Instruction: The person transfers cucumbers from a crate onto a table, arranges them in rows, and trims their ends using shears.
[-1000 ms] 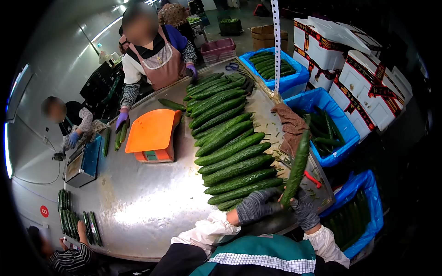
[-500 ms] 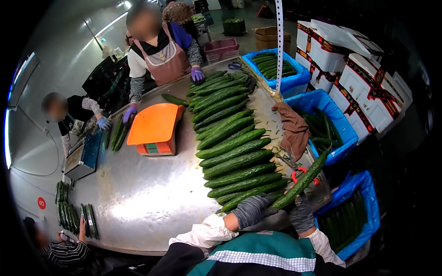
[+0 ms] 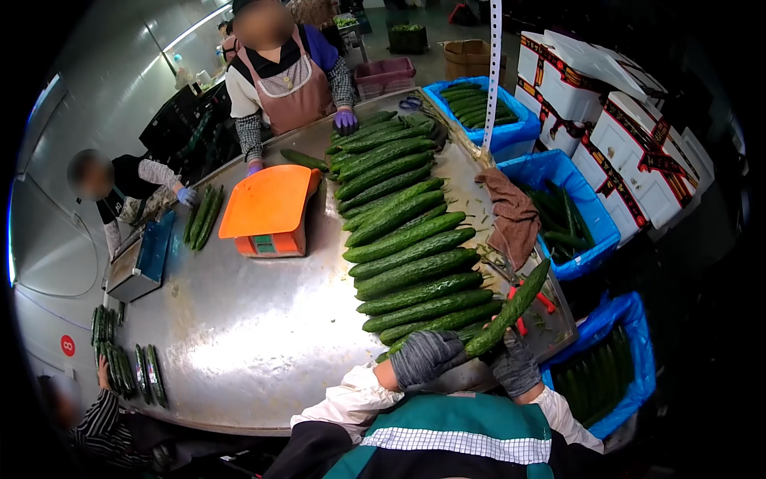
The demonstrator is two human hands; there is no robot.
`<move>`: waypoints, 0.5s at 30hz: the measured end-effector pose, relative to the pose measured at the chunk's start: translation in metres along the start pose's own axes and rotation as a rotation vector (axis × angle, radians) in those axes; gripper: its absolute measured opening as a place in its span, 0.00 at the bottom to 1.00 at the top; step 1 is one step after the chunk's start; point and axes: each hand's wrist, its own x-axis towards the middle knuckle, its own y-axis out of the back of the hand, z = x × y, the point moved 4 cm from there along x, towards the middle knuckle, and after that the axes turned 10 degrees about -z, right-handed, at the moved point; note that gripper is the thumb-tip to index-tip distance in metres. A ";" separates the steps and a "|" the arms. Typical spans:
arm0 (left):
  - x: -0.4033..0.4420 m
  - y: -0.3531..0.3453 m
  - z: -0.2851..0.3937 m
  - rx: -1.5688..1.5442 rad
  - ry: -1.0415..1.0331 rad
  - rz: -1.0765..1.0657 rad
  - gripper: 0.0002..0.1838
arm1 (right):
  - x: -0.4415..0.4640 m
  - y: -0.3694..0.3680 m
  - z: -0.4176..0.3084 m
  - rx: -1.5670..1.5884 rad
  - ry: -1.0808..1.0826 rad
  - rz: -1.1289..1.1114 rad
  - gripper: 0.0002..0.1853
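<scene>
A long green cucumber (image 3: 509, 311) is tilted up off the table at the near right, its lower end between my hands. My right hand (image 3: 515, 366), in a grey glove, is closed around its lower part. My left hand (image 3: 427, 356), also gloved in grey, is curled beside that lower end, over the near end of the row; what its fingers hold is hidden. A long row of cucumbers (image 3: 415, 259) lies side by side on the metal table (image 3: 239, 351). Red-handled scissors (image 3: 546, 298) lie behind the raised cucumber.
An orange scale (image 3: 267, 211) stands left of the row. A brown cloth (image 3: 508, 215) lies at the right edge. Blue-lined crates (image 3: 594, 251) of cucumbers and white boxes (image 3: 598, 152) stand to the right. Co-workers are across and left. Wrapped cucumbers (image 3: 152, 374) lie at the left.
The raised cucumber has moved slightly left and down, standing steeper. My left hand has curled more. A co-worker's hand has moved away from the cucumbers left of the scale.
</scene>
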 end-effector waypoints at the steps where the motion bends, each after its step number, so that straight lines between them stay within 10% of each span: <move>1: -0.002 0.001 0.000 0.105 0.017 -0.009 0.09 | 0.000 0.006 0.002 -0.004 -0.003 0.004 0.19; 6: -0.017 -0.001 -0.016 0.101 0.074 0.028 0.05 | 0.008 0.025 -0.004 -0.731 -0.011 0.182 0.22; 11: -0.052 0.013 -0.044 -0.346 0.296 0.781 0.08 | 0.015 -0.009 0.000 -2.011 0.465 -0.138 0.32; 13: -0.064 0.016 -0.047 -0.426 0.388 0.843 0.11 | 0.024 -0.023 0.012 -2.106 0.406 -0.164 0.31; 15: -0.070 0.016 -0.052 -0.385 0.412 0.940 0.09 | 0.049 -0.012 0.041 -1.254 0.194 -0.174 0.27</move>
